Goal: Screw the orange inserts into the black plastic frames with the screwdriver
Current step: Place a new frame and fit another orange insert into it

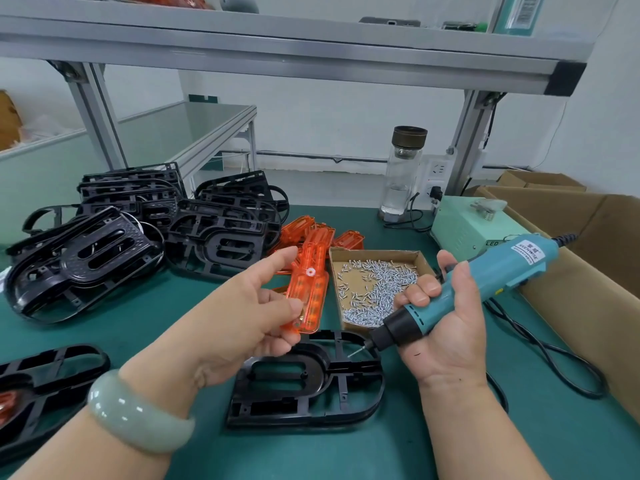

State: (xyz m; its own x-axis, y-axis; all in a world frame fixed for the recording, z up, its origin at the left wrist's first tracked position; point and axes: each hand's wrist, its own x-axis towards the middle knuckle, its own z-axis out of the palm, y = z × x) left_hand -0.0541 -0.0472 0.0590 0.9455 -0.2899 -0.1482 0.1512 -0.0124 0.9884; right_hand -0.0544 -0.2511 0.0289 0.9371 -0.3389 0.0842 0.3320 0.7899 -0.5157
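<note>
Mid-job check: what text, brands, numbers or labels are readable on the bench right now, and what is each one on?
"KEENWISE": white label on the blue screwdriver gripped in the right hand.
"LED": front edge of the pale green power box.
Chinese characters and the small print on that screwdriver label: too blurred to read.
Barcode sticker at top right: digits too blurred to read.

The screw box (375, 253) sits mid-counter (450, 445). Just before it lies a frame (304, 386). Left of the box, my left grip (249, 306) holds an insert (308, 289). Right of the box, my right grip (446, 327) holds the screwdriver (485, 282). Spare inserts (348, 239) lie behind the box, stacked frames (221, 237) behind-left, a bottle (403, 174) and power unit (464, 223) behind-right.
</note>
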